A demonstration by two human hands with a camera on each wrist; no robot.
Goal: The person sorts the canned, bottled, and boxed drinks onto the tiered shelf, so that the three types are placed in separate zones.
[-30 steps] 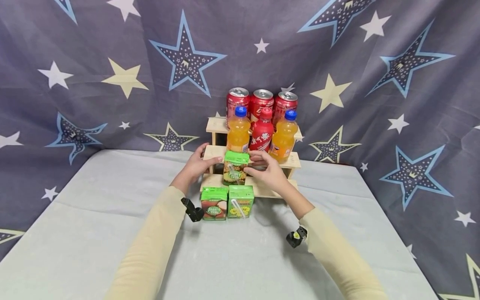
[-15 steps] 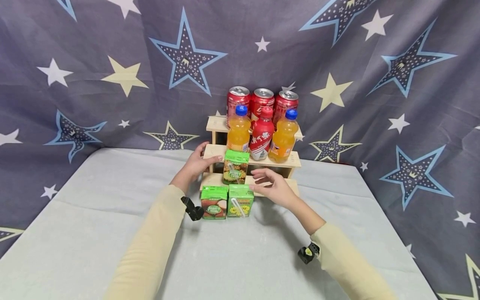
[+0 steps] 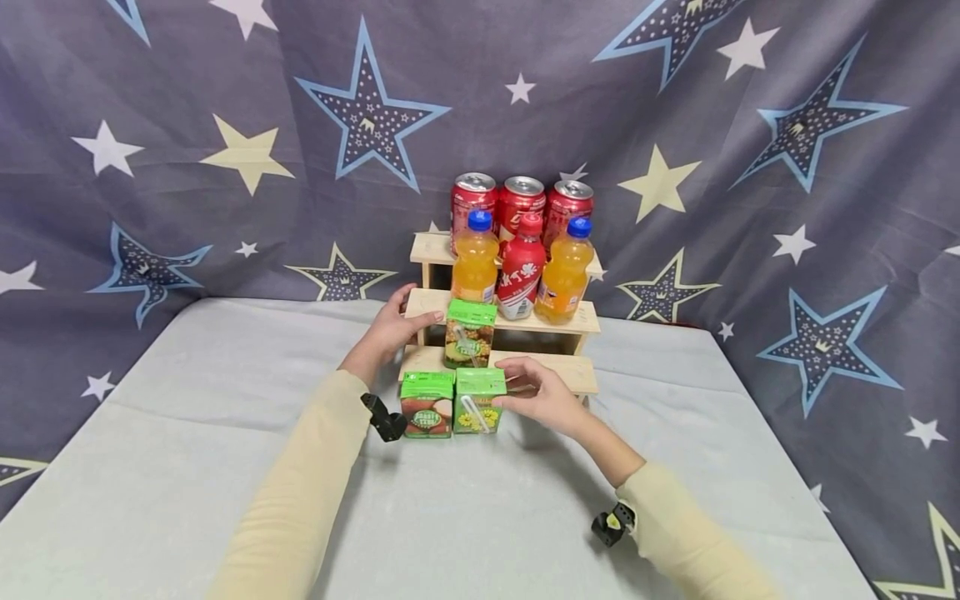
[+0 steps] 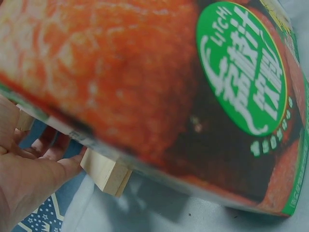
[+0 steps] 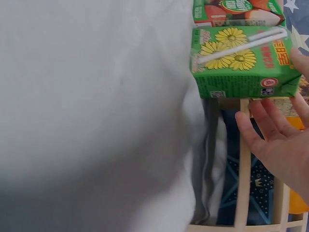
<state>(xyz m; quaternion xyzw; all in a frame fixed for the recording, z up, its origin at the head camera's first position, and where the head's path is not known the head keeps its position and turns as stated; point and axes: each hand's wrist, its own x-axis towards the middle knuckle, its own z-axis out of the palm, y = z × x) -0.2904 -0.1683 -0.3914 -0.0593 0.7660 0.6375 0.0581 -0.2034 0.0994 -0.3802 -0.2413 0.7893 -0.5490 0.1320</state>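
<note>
My left hand [image 3: 393, 327] holds the left end of the middle step of a wooden tiered rack [image 3: 585, 317], thumb over its front edge. Green-topped juice boxes stand near my hands. The pineapple one [image 3: 469, 335] is upright on the lowest step. In front of the rack, the litchi juice box [image 3: 427, 406] and the chrysanthemum drink box [image 3: 480, 402] stand side by side on the table. At the chrysanthemum box's right side is my right hand [image 3: 543, 396], thumb at the front edge and fingers spread behind. The litchi box [image 4: 145, 96] fills most of the left wrist view.
Two orange drink bottles [image 3: 475, 262] flank a red bottle [image 3: 522, 271] on the middle step. Three red cans [image 3: 522, 196] line the top step. A star-patterned cloth [image 3: 360, 233] hangs behind the table [image 3: 450, 517], which has a pale cover.
My right hand has left the pineapple juice box and come down and nearer, to the chrysanthemum drink box's right side. The left hand has kept its place on the rack.
</note>
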